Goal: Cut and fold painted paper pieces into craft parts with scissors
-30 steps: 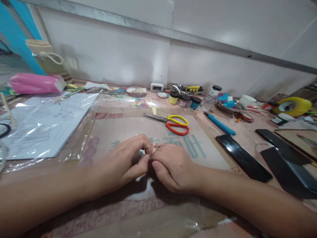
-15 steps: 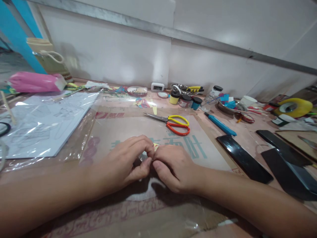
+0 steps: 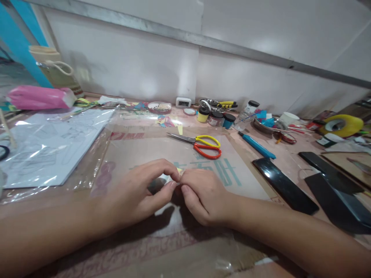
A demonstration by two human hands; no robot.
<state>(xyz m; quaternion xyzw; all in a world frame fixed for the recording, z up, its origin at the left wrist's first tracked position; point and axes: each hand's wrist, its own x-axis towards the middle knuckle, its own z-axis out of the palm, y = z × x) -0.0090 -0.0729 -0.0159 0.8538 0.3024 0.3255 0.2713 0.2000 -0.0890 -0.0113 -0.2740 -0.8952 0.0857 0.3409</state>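
Note:
Both hands meet low over the printed plastic sheet [image 3: 139, 148] in the middle of the table. My left hand [image 3: 150, 185] has its thumb and fingertips pinched together against the right fingers. My right hand [image 3: 204, 193] is curled, its thumb pressed to the bent index finger. Between the fingertips shows a small yellow piece [image 3: 179, 170], perhaps paper; the fingers cover most of it. Just beyond the hands lie scissors [image 3: 199, 143] with one yellow and one red handle, blades pointing left.
Paper sheets with drawings [image 3: 52, 150] lie under clear film at left, near a pink packet [image 3: 40, 97]. Paint jars [image 3: 216, 118] stand at the back. On the right are a blue utility knife [image 3: 257, 145], a black phone [image 3: 285, 187] and yellow tape [image 3: 343, 125].
My left hand's fingers have shifted slightly and the gap between its thumb and index finger is wider. The right hand stays almost in place. The whole view has moved slightly.

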